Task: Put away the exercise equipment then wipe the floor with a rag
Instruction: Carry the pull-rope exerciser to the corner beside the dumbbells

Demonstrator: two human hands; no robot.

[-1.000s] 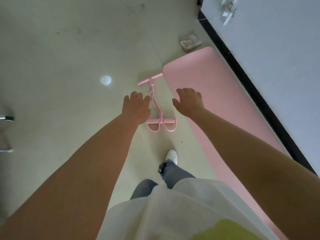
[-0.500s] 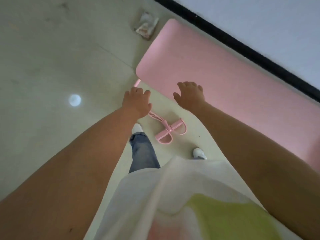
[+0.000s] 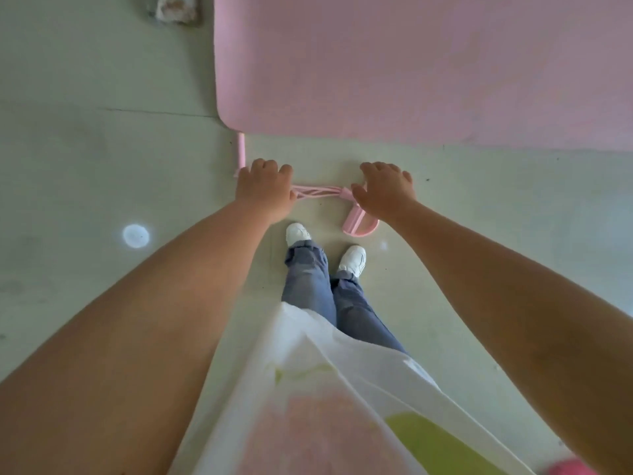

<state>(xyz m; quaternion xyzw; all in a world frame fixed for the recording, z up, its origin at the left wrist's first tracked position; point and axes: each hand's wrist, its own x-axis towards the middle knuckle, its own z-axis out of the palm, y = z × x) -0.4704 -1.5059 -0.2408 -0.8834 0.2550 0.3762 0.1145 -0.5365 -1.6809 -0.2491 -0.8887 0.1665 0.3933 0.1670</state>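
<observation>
As the view has swung square to the mat (image 3: 411,63), both hands hover over the puller (image 3: 318,192). Left hand (image 3: 265,188) and right hand (image 3: 385,193): fingers loosely curled, gripping nothing. Pickup not yet begun.

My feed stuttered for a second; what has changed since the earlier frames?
The person turned to face the pink mat, so the pedal puller now lies crosswise before both feet. Left hand and right hand hang lower over it, gripping nothing. Mat, puller and rag lie unmoved.
</observation>
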